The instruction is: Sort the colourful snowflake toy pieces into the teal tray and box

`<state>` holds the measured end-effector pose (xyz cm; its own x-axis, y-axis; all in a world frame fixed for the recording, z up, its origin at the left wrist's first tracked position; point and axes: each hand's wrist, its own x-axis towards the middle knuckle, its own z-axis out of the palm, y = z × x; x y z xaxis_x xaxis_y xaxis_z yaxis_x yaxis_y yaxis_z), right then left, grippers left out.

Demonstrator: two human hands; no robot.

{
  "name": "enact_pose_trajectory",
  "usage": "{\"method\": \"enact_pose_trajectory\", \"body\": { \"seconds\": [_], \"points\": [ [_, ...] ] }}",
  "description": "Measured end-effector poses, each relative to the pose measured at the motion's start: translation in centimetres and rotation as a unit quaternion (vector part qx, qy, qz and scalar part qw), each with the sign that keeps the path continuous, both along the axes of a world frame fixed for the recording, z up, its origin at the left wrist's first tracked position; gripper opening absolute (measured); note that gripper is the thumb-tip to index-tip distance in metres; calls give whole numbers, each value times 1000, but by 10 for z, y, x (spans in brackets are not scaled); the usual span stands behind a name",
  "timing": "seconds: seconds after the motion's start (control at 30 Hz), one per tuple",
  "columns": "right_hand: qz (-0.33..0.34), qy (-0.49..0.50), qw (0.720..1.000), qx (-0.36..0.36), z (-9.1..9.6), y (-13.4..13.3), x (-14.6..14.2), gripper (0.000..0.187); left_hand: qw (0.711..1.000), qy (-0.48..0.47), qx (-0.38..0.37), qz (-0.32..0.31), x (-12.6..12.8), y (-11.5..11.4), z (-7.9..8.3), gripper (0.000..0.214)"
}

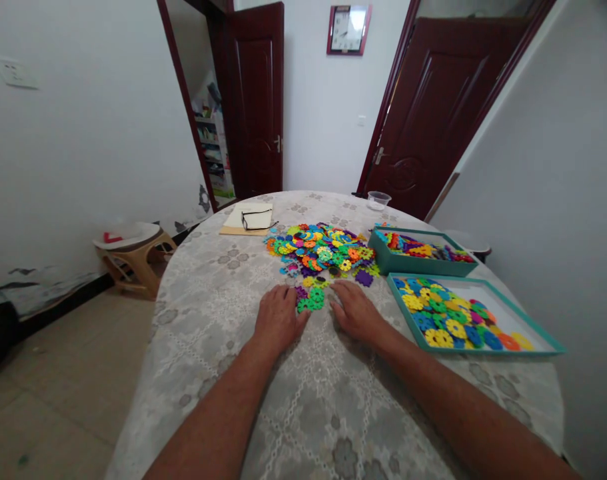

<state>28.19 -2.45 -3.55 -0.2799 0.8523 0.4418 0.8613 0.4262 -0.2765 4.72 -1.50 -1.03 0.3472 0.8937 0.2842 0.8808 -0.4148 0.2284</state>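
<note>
Flower-shaped plastic discs in many colours lie in a heap [323,247] on the round table. In front of the heap, a few green discs [313,300] lie between my two hands. My left hand [279,312] rests on the cloth just left of them, its thumb beside the green discs and its fingertips near a purple disc [301,292]. To their right is my right hand [356,310], palm down with thumb and fingers apart and nothing visible in it. A dark purple disc [364,277] lies beyond that hand.
A teal box [423,265] with colourful pieces stands at the right. Nearer, a shallow teal tray [516,303] holds many discs. Black glasses [257,220] lie on a pad [233,220] at the back left. A clear bowl [378,200] sits at the far edge of the patterned tablecloth [303,413].
</note>
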Motion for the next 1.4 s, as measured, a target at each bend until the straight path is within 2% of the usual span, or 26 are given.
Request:
{"method": "enact_pose_trajectory", "body": {
  "seconds": [0.17,0.33,0.4,0.53,0.67,0.8,0.9,1.0,1.1,1.27,1.4],
  "points": [
    [16,10,1000,-6,8,38,-25,34,1000,-6,-7,-12,2,-2,1,28],
    [-38,-31,998,-36,2,49,-49,31,1000,-12,-7,-11,2,-1,1,27],
    [-32,-34,998,-31,-1,46,-51,30,1000,-12,-5,-2,3,0,1,29],
    [35,-21,999,-18,1,28,-40,29,999,-20,6,32,3,-2,-1,41],
    [99,-7,994,-35,9,-2,-22,30,998,-21,3,60,2,-7,-1,51],
    [120,18,990,-69,14,-32,-6,35,998,-28,9,56,2,-11,0,56],
    [108,60,987,-99,16,-43,4,37,999,-22,15,33,3,-13,2,49],
    [60,97,988,-106,16,-44,12,35,1000,10,4,6,5,-15,4,30],
    [37,88,990,-100,16,-40,14,34,1000,27,-7,-11,7,-15,4,19],
    [49,34,994,-86,21,-40,6,22,996,18,-35,-76,10,-17,5,18],
    [48,35,995,-81,23,-40,2,14,993,15,-48,-111,13,-21,6,22]
  ]
}}
